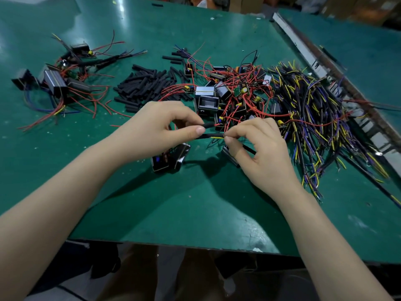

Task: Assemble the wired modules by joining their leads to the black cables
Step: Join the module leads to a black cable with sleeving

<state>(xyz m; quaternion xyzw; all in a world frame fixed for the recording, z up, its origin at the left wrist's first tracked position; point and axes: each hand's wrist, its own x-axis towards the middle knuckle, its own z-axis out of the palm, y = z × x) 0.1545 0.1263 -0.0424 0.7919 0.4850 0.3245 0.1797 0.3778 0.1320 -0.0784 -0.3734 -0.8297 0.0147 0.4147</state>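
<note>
left hand (pixel 160 124) pinching black cable (pixel 211 135) above the desk (pixel 195 213), right hand (pixel 256 144) pinching its yellow wire (pixel 217 137). likely trouble: thin strand slipping free, or snagging red leads (pixel 225 122) from the module pile (pixel 227 92) just behind.

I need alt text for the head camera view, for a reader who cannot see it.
Two bare hands work over a green table: the left hand holds a black cable, the right hand pinches its yellow wire. Behind lie black tubes, wired modules and a cable heap.
</note>
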